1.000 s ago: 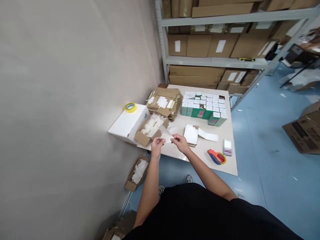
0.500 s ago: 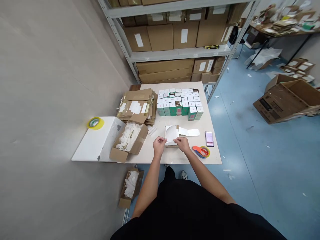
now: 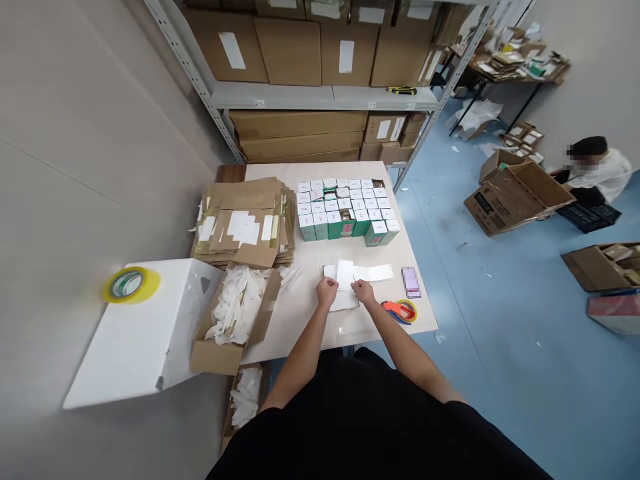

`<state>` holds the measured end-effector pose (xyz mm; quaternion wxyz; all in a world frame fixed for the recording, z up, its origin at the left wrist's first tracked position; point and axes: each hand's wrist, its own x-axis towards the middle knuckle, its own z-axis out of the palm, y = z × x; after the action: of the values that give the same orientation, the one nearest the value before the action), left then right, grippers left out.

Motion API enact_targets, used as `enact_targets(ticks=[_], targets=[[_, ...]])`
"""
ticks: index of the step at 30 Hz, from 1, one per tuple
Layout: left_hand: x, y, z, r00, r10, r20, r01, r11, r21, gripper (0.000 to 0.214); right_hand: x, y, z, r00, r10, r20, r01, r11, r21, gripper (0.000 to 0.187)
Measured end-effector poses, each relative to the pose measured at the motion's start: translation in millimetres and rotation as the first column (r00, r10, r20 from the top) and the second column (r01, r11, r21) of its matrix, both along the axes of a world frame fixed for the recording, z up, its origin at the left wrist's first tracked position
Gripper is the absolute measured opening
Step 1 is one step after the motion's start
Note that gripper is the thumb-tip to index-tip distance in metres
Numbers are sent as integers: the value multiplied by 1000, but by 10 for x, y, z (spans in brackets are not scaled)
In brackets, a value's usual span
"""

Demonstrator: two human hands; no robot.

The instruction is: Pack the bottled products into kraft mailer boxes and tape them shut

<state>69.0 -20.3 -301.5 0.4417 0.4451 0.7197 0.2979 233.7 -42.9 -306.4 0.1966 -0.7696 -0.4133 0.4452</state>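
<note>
My left hand (image 3: 327,292) and my right hand (image 3: 363,291) are close together over the near part of the table. Fingertips of both pinch a white paper label (image 3: 345,275), one hand at each side of it. Under the label lies a flat box with a white top (image 3: 345,302). A strip of white labels (image 3: 381,273) stretches off to the right behind my right hand. Closer to the table's right edge are an orange tape cutter (image 3: 393,307) with a yellow tape roll (image 3: 411,311), and a small purple-and-white pack (image 3: 411,283).
Rows of small green-and-white boxes (image 3: 345,207) stand at the back. Flattened cardboard (image 3: 240,213) and an open carton of paper scraps (image 3: 235,307) are on the left. A tape roll (image 3: 131,285) lies on a white box (image 3: 135,347). Beyond, a person (image 3: 595,170) is by a large carton (image 3: 515,197).
The label has gone from lying curved over the box to being held up between my fingertips. My view has shifted, and a person at the right has come into sight.
</note>
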Motion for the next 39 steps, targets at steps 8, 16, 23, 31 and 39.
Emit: enact_targets(ticks=[8,16,23,31,39], targets=[[113,113,-315,997,-42,-71,37,997,-71,12,-67,150,-236,974,32,223,-12,995,-94,19],[197,57,-380,993,-41,-106,33,997,-73,11,-50,204,-319,976,45,214,-24,995,-100,17],[147,33,-398,994,-37,-100,32,998,-52,10,-43,158,-366,983,77,164,-65,995,-78,18],[-38,38,-409,994,-35,-100,32,999,-38,11,-171,173,-395,986,97,135,-87,993,-83,18],[14,30,-366,991,-35,-131,26,997,-69,11,-134,113,-410,987,81,140,-71,994,-78,18]])
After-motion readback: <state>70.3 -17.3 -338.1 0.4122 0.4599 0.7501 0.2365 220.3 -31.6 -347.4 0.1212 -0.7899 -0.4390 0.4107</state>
